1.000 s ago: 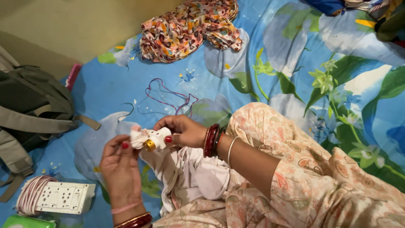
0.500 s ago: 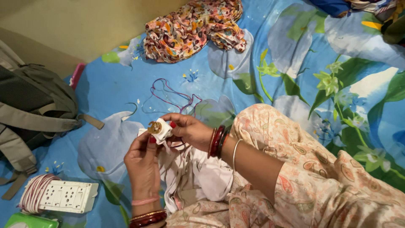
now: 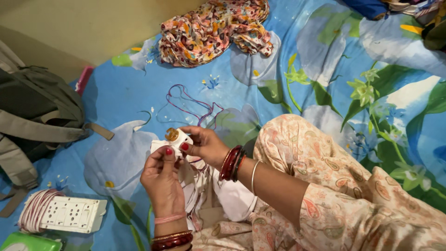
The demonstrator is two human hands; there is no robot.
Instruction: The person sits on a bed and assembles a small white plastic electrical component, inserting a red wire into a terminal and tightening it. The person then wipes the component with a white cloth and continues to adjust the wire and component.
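Nearest, left hand (image 3: pixel 160 179), fingers closed round the underside of a small white plastic plug (image 3: pixel 175 140) with a round brass pin on top. Just right of the plug, right hand (image 3: pixel 205 145), fingertips pinched on its edge. Below the plug, crumpled white cloth (image 3: pixel 227 195); lower left, a boxy white extension board (image 3: pixel 67 214) with wound cord. Beyond the plug, thin looping wires (image 3: pixel 188 104) on glossy blue floral sheet (image 3: pixel 325 56); farthest, a rumpled printed scarf (image 3: pixel 213 30).

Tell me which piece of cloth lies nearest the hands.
The white cloth on the lap, just under both hands. The floral patterned cloth lies bunched far off near the sheet's top edge.
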